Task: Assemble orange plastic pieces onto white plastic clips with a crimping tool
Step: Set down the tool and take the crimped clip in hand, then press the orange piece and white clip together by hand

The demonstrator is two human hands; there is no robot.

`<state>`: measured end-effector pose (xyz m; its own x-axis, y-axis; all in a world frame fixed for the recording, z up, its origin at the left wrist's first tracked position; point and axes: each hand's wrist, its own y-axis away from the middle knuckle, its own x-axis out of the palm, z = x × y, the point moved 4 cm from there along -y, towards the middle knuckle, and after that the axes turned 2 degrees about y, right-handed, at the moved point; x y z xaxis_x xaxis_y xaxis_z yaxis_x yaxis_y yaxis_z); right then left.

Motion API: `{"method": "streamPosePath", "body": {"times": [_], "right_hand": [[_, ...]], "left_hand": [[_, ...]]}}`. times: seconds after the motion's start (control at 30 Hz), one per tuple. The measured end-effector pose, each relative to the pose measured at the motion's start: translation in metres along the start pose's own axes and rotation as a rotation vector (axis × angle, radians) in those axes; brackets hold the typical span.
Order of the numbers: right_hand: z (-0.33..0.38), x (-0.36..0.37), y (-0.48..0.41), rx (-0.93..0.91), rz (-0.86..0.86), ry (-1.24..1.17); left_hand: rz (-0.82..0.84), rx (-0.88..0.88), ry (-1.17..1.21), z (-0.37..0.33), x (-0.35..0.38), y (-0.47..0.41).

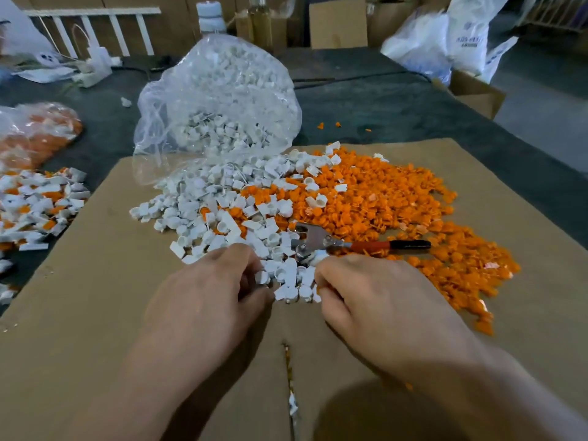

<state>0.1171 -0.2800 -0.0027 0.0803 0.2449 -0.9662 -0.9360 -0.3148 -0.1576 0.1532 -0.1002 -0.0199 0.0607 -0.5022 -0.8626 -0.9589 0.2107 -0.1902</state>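
Hands are nearest you, both knuckles-up on the cardboard sheet, with a small clump of white clips between them. Your left hand has its fingers curled, with the tips at the clump's left edge. Your right hand is curled the same way at the clump's right edge. The fingertips are tucked under, so it can't be told whether either hand has a clip pinched.

Just beyond your right knuckles the crimping tool lies flat on the clips, and neither hand appears to hold it. Its long axis runs side to side, roughly parallel to the line of your knuckles. The metal head sits just past the gap between your hands, and the red-and-black handle points out to the right, away from your left hand. Your right hand is clearly nearer the handle, so a short reach forward and right should get it. Your left hand is better placed for the clips.

Beyond and to the right of your right hand, the orange pieces spread in a wide layer, some of them under the handle. Beyond your left hand more clips spill from a clear bag lying on its side. Well out past your left hand is a heap of white parts showing orange, probably finished ones. Farther back on the dark worktop lies a second bag with orange inside.
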Motion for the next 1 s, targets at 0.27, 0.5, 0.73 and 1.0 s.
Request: {"method": "streamPosePath", "body": {"times": [0.27,0.5,0.73,1.0], "right_hand": [[-0.014,-0.008,0.000,0.128,-0.259,-0.566],[-0.026,-0.003,-0.004,0.324,-0.072,-1.278],[-0.021,0.000,-0.006,0.361,0.086,-1.623],[-0.029,0.000,-0.005,0.317,-0.025,-1.372]], "left_hand": [[-0.043,0.034,0.011,-0.004,-0.001,0.002],[-0.083,-0.139,0.357,-0.007,-0.010,0.005],[-0.019,-0.157,0.577,-0.008,-0.001,0.005],[0.052,-0.208,0.786,0.001,0.011,0.004]]}}
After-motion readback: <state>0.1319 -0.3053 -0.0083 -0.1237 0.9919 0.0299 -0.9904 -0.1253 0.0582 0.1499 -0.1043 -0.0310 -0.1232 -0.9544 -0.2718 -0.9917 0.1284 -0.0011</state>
